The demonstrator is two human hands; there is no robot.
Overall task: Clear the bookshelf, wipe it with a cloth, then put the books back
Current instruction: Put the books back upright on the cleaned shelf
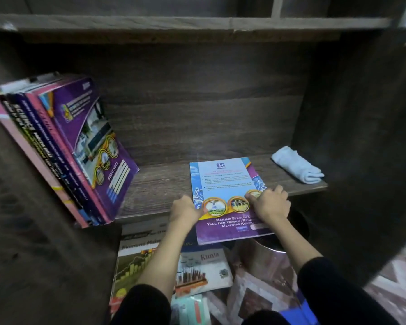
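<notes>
A thin purple and light-blue book (223, 184) lies flat on the dark wooden shelf (159, 184), its near end hanging over the front edge. My left hand (184, 208) grips its left edge. My right hand (271, 204) holds its right side, fingers curled over the cover. Several books (63, 146) lean against the shelf's left wall, a purple notebook outermost. A folded pale blue cloth (295, 167) rests at the shelf's right end.
Below the shelf, more books lie on the floor, among them an economics book (136, 261) and a chemistry book (204, 266). A plastic bag (260, 289) and a round metal container (271, 249) sit to their right. The cabinet's dark side wall (361, 137) stands at right.
</notes>
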